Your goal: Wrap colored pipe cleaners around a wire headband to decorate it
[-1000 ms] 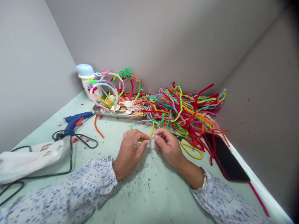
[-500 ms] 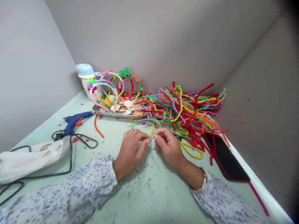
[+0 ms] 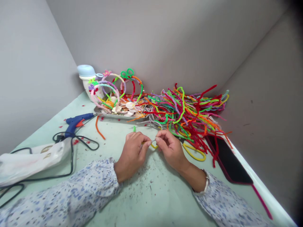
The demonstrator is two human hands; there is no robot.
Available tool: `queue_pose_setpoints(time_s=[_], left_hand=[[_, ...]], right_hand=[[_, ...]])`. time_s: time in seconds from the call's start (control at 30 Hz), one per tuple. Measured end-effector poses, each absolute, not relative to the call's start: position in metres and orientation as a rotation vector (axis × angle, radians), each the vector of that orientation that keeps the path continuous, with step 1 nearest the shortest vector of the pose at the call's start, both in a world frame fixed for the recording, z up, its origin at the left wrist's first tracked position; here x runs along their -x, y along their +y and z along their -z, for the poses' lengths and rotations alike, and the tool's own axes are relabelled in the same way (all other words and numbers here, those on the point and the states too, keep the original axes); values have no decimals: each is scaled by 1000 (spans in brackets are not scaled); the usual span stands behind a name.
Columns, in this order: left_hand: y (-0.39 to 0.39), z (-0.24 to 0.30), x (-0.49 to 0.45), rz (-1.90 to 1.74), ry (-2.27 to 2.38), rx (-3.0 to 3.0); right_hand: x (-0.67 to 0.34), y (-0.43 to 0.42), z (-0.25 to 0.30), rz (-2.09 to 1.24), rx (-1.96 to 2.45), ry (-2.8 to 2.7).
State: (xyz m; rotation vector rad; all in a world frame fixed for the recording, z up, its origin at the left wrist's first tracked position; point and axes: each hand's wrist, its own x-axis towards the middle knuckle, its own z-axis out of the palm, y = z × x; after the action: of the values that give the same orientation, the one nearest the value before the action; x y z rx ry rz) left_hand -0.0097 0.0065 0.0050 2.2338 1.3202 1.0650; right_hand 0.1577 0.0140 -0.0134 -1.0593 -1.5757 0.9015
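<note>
A short piece of yellow pipe cleaner [image 3: 154, 146] and a thin grey wire [image 3: 153, 140] meet between my two hands, over the middle of the table. My left hand [image 3: 134, 151] is closed, thumb and index finger pinching both of them. From the other side, the fingertips of my right hand [image 3: 171, 148] are pinched together at the grey wire. The yellow piece curves just below the fingertips, and its other parts are hidden by the hands. A small green pipe cleaner bit [image 3: 134, 129] sticks up behind my left hand.
A heap of coloured pipe cleaners [image 3: 189, 107] lies at the back right, beside a black phone [image 3: 232, 160]. Wrapped headbands [image 3: 105, 83] stand in a metal tray [image 3: 115, 116] of shells. At left are a blue glue gun [image 3: 73, 123], its cord and a white bag [image 3: 35, 160].
The yellow end that pointed up between my hands now curves below my fingertips. Less of the grey wire shows between the fingers. Both hands stay nearly in place.
</note>
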Motion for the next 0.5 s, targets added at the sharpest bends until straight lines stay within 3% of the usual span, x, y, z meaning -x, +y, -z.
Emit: queue_pose_setpoints(time_s=[0.5], left_hand=[[4,-6,10,-1031,1294,-2229]], right_hand=[[-157,14,13,-913,1047,-1570]])
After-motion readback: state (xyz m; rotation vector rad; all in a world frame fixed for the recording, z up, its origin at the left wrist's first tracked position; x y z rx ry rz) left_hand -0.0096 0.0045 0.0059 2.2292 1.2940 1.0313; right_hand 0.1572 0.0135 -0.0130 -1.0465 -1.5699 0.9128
